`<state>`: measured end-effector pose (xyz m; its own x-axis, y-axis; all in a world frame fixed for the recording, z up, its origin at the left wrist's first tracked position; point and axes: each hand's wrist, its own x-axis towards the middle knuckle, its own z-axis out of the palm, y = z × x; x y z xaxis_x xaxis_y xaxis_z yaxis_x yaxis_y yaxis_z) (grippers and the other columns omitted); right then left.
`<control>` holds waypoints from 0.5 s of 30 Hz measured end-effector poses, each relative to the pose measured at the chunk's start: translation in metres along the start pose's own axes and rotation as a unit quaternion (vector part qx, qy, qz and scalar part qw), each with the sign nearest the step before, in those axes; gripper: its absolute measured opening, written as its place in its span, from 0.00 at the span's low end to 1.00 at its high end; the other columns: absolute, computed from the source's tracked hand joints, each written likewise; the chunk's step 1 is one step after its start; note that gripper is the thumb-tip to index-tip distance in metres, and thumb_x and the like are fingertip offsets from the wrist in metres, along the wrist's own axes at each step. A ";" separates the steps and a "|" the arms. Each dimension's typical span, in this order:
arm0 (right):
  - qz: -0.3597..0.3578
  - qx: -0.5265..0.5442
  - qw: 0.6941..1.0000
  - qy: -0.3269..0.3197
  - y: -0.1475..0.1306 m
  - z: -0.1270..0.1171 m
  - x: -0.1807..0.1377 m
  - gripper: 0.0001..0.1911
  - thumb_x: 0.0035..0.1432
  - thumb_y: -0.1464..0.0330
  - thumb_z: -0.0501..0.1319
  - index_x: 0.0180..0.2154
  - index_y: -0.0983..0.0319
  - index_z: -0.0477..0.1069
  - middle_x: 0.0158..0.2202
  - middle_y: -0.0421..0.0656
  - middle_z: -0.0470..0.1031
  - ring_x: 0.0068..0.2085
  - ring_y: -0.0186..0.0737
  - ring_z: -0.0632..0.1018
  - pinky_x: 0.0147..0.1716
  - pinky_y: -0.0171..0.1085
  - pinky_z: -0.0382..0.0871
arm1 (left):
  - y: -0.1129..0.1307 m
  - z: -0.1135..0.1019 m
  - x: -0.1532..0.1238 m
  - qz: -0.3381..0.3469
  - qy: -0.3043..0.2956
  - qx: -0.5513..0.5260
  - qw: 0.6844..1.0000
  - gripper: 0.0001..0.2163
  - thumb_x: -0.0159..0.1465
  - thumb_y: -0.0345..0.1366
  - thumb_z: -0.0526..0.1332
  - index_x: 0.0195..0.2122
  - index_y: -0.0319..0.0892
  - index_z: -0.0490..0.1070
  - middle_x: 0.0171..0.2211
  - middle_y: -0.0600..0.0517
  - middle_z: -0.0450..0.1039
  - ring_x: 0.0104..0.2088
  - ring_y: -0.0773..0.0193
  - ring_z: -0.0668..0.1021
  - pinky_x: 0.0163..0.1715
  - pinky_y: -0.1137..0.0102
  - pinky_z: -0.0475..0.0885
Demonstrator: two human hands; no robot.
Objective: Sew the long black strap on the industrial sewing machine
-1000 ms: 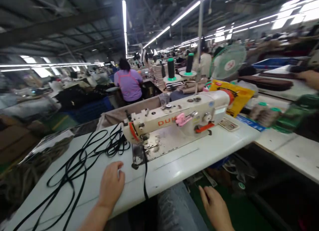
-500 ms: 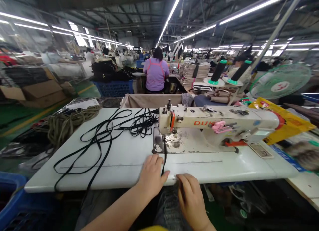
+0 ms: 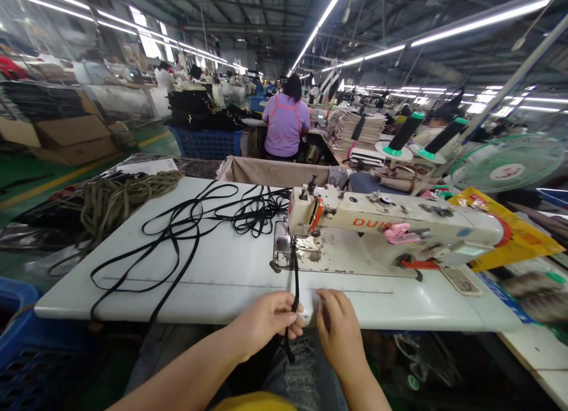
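Observation:
A narrow black strap [image 3: 296, 275] runs from under the needle of the sewing machine [image 3: 355, 219] toward the table's front edge. My left hand [image 3: 273, 316] pinches it near its lower end, which hangs over the edge above my lap. To the right, apart from the strap, my right hand [image 3: 339, 328] is at the table edge with its fingers curled. A small dark patch shows inside those fingers; what it is stays hidden. A long tangle of black strap [image 3: 180, 239] lies across the left half of the white table [image 3: 239, 266].
Olive straps [image 3: 119, 201] are heaped off the table's left side, above a blue crate [image 3: 18, 304]. Black thread cones [image 3: 406, 133] and a green fan [image 3: 506, 165] stand behind the machine. A co-worker [image 3: 286, 124] in purple sits ahead, facing away.
My left hand has gone from lying flat beside the strap to pinching its end at the table edge. The right hand stays close by with curled fingers. The view has shifted slightly.

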<state>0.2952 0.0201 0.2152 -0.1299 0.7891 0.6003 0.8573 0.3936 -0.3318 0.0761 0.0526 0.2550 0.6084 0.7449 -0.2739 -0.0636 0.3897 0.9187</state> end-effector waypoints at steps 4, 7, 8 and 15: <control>-0.011 0.000 1.000 -0.020 0.005 0.004 0.016 0.16 0.71 0.72 0.54 0.57 0.58 0.71 0.49 0.51 0.76 0.50 0.51 0.78 0.50 0.49 0.77 | 0.017 0.002 -0.026 0.080 -0.062 0.214 0.972 0.09 0.69 0.38 0.63 0.41 0.41 0.82 0.42 0.47 0.84 0.46 0.56 0.82 0.52 0.65 0.73; -0.023 -0.005 0.999 -0.030 0.009 0.008 0.031 0.19 0.71 0.72 0.54 0.60 0.59 0.70 0.52 0.52 0.76 0.53 0.52 0.78 0.53 0.51 0.77 | 0.031 0.005 -0.039 0.141 -0.120 0.266 0.946 0.11 0.72 0.40 0.62 0.40 0.43 0.84 0.42 0.47 0.84 0.44 0.57 0.82 0.49 0.67 0.73; -0.026 -0.007 0.999 -0.036 0.011 0.010 0.037 0.20 0.71 0.71 0.54 0.62 0.59 0.70 0.53 0.52 0.76 0.54 0.52 0.78 0.55 0.52 0.77 | 0.035 0.007 -0.042 0.157 -0.138 0.267 0.941 0.12 0.73 0.41 0.62 0.40 0.43 0.84 0.41 0.46 0.83 0.43 0.57 0.81 0.48 0.68 0.73; -0.119 -0.038 0.986 -0.110 0.020 0.032 0.078 0.25 0.74 0.70 0.56 0.69 0.58 0.66 0.63 0.51 0.75 0.61 0.52 0.76 0.60 0.52 0.74 | 0.058 0.024 -0.061 0.203 -0.200 0.270 0.920 0.14 0.72 0.37 0.63 0.28 0.42 0.71 0.34 0.51 0.74 0.36 0.64 0.76 0.39 0.73 0.70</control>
<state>0.2862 0.1041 0.2323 -0.4293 0.7658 0.4788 0.8236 0.5495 -0.1404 0.0548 0.0167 0.3315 0.8704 0.4691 0.1496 -0.0132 -0.2815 0.9595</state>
